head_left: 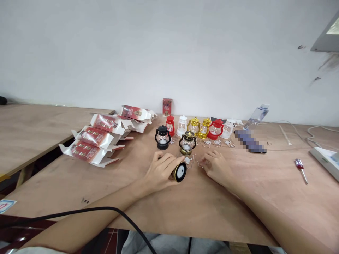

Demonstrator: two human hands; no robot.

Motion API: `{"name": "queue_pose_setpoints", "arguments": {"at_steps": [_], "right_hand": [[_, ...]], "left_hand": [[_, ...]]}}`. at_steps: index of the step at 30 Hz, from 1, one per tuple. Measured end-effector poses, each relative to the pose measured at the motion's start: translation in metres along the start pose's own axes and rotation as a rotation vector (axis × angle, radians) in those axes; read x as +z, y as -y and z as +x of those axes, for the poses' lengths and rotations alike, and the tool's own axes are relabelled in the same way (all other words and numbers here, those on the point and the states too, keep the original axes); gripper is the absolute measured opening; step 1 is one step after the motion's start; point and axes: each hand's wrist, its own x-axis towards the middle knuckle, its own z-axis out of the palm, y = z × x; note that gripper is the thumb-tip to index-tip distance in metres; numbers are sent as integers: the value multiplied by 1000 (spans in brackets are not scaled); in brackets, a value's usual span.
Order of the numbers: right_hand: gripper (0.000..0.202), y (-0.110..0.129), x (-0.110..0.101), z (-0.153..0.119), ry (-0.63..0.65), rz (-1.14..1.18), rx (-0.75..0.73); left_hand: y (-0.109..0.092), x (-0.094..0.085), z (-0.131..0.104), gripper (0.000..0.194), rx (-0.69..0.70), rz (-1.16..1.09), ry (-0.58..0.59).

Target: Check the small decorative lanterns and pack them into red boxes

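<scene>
My left hand (162, 169) is wrapped round a black and gold lantern (180, 172) lying on its side, its round base facing right. My right hand (216, 166) has its fingers curled down at a thin bent wire (197, 161) on the table. Just beyond the hands stand a black lantern (162, 137) and a bronze lantern (187, 143). Behind them is a row of upright lanterns: a red one (170, 126), a white one (181, 126), gold ones (204, 128), another red one (215, 129) and another white one (227, 128).
Open red and white boxes (96, 135) lie at the left; a small red box (167, 107) stands by the wall. Towards the right are a tilted bottle (256, 116), a blurred dark object (250, 141), a screwdriver (301, 170) and a white device (325, 160). A black cable (106, 209) crosses my left forearm.
</scene>
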Motion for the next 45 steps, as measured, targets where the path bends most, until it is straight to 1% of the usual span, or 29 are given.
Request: {"name": "queue_pose_setpoints", "arguments": {"at_steps": [3,7,9,12,16,21,28,32,41,45], "right_hand": [[8,13,-5,0,-77,86,-31],[4,42,-10,-3,-201,258,-174],[4,54,-11,-5,-232,293,-247],[6,64,-10,-6,-268,314,-286],[7,66,-9,-7,-283,338,-295],[6,67,-7,-7,-274,357,-302],[10,71,-9,-9,-169,287,-315],[11,71,-9,-9,-157,246,-359],[15,71,-9,-6,-165,194,-452],[16,68,-8,-3,-245,106,-503]], "left_hand": [[0,1,-1,44,-2,-2,10],[-1,3,-2,45,16,-4,30],[-4,3,-2,45,31,13,42],[-8,2,-2,42,65,34,67],[-13,1,-2,41,97,31,101],[-12,4,-5,43,111,36,103],[-11,7,-6,47,178,79,64],[-11,7,-5,45,222,119,36],[-12,5,-4,46,205,98,65],[-14,6,-3,45,163,51,22]]}}
